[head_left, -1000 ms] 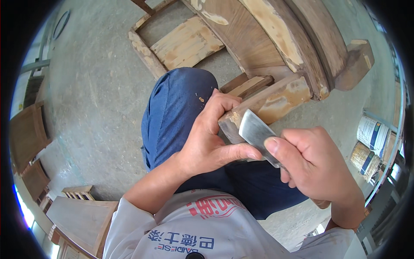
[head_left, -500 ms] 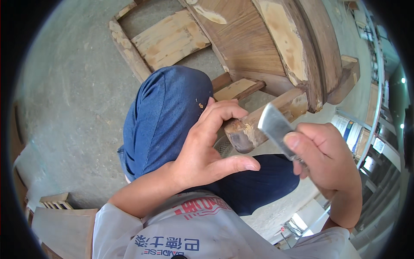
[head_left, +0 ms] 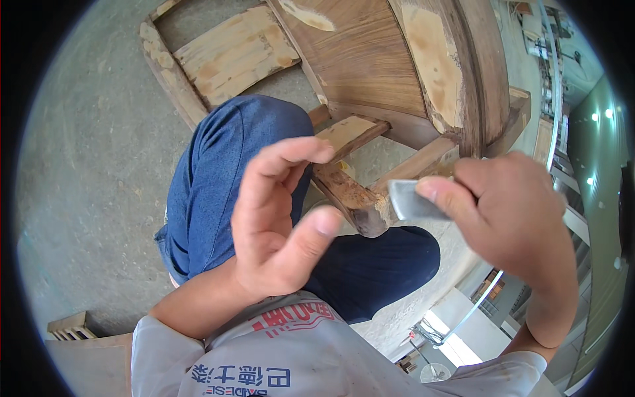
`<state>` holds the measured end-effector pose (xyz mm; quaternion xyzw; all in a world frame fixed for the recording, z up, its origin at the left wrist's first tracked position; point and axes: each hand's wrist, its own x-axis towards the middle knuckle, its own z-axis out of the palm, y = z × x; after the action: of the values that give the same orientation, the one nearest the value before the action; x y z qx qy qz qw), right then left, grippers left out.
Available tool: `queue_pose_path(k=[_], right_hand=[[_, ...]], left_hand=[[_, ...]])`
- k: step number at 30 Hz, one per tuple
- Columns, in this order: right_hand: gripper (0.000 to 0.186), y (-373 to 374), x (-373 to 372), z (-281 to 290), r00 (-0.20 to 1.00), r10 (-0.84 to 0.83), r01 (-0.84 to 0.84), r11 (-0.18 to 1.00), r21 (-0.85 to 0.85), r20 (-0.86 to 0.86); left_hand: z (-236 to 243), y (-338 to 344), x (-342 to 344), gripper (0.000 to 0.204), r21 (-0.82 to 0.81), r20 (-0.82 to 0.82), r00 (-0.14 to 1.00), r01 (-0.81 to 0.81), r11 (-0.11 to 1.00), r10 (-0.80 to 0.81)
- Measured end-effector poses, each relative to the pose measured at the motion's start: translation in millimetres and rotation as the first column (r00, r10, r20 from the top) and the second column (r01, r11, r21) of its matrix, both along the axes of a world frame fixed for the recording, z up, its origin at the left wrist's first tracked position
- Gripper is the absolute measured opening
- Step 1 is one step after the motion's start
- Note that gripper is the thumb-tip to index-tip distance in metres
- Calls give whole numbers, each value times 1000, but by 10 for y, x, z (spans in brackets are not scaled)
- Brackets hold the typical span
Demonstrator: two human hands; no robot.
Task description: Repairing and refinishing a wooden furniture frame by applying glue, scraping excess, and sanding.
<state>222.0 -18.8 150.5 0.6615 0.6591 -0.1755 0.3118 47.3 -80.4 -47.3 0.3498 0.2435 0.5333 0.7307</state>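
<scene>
Left hand (head_left: 278,218): open, fingers curled, holding nothing, just off the dark worn end of the wooden chair leg (head_left: 350,198). Right hand (head_left: 509,218): pinching a flat grey metal scraper blade (head_left: 413,200), its edge touching that leg's end. Progress, judged: pale scraped patches on the brown wooden chair frame (head_left: 397,66); the leg end remains dark, unfinished. Below: blue-trousered knee (head_left: 218,172), grey concrete floor (head_left: 86,165). Beyond: a pale wooden slatted panel (head_left: 231,53); stacked furniture at the right edge.
</scene>
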Motion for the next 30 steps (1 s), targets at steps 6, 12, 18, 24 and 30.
queue_pose_path(k=[6,12,18,24,30], right_hand=[[43,290,-49,-33,950,312,-309,946,-102,17],[47,429,-168,-7,978,201,-180,954,-241,63],[31,17,-110,-89,872,-335,314,942,-118,-356],[33,-1181,73,-427,255,-580,844,524,-114,-774],[47,-1664,-63,-832,629,-124,510,811,287,-768]], left_hand=[[-48,20,-24,49,39,2,998,-64,997,64],[-26,38,-14,47,-33,81,995,-59,998,62],[-24,52,-59,57,-77,72,997,14,997,-9],[70,31,45,77,102,-240,930,308,946,-277],[55,-43,105,90,57,-306,889,375,925,-341]])
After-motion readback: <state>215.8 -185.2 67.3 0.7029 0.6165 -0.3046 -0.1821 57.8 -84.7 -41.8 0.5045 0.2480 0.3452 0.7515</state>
